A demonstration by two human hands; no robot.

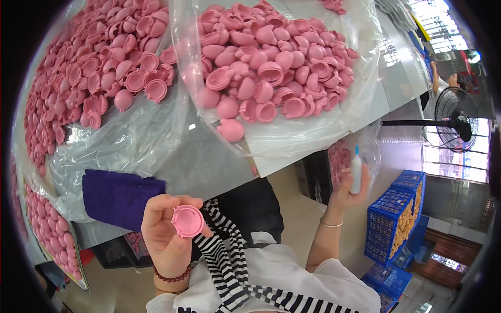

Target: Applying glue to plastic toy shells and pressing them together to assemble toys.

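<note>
My left hand [166,229] grips a round pink plastic shell half [188,221], its hollow side with a raised rim facing up toward me. In my right hand [348,189], held out to the right past the table edge, is a small translucent squeeze bottle [356,172] with a blue tip pointing up. The two hands are well apart. Beyond them on the table lies a heap of loose pink shell pieces [284,60] on clear plastic sheeting. A second large heap of pink pieces [112,62] spreads over the far left.
A folded purple cloth [122,198] lies near the table's front edge. At the left, a tray [78,274] holds rounded pink pieces. Blue crates [381,229] with tan items stand on the floor at right, below a black fan [456,124]. Another person [443,83] is at the far right.
</note>
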